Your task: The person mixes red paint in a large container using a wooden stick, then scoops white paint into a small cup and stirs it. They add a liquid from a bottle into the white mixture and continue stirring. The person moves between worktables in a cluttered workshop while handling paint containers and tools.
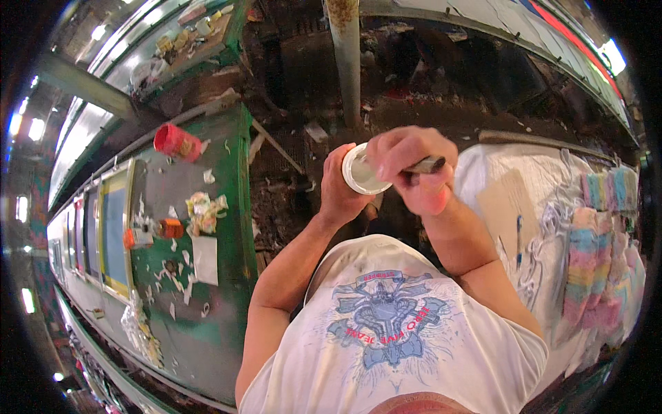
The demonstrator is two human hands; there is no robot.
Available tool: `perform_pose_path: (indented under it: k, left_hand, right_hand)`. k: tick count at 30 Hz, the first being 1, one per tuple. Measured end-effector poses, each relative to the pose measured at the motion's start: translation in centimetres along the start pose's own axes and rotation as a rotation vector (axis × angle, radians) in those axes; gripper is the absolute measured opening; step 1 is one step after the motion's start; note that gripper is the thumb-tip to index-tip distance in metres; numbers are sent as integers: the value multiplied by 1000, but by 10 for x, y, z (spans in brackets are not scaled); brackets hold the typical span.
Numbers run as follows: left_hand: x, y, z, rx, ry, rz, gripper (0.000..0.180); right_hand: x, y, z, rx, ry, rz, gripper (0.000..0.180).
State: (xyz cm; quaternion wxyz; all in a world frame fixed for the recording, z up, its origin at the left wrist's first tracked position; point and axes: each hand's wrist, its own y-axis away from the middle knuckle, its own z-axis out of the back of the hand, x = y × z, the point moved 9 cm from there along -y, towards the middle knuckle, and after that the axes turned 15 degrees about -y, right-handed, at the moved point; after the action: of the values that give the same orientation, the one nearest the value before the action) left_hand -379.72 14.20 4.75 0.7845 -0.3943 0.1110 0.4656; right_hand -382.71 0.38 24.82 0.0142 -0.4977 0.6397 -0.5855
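My left hand (336,191) is wrapped round the side of a round white plastic tub (349,177), held up in front of my chest with its mouth tilted toward me. Some pale material shows inside, though its kind cannot be made out. Over the tub's right rim, my right hand (412,157) is closed round a stick-like tool with a dark handle end (432,165) poking out past the thumb. The tool's other end is hidden by my fingers and the tub.
A green-edged table (231,297) on the left bears a red tub (178,143), an orange jar (171,228), paper scraps and framed screens (117,228). At right, a white-covered surface holds cardboard (507,214), a pen (519,238) and striped pastel bundles (586,265). A pole (345,65) stands ahead.
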Motion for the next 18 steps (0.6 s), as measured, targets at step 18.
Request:
perform_pose_path:
  k: [18]
  left_hand:
    - [43,-284,-149,74,114,-33,107]
  right_hand:
    - [-35,-123,299,-331,-14,321,61]
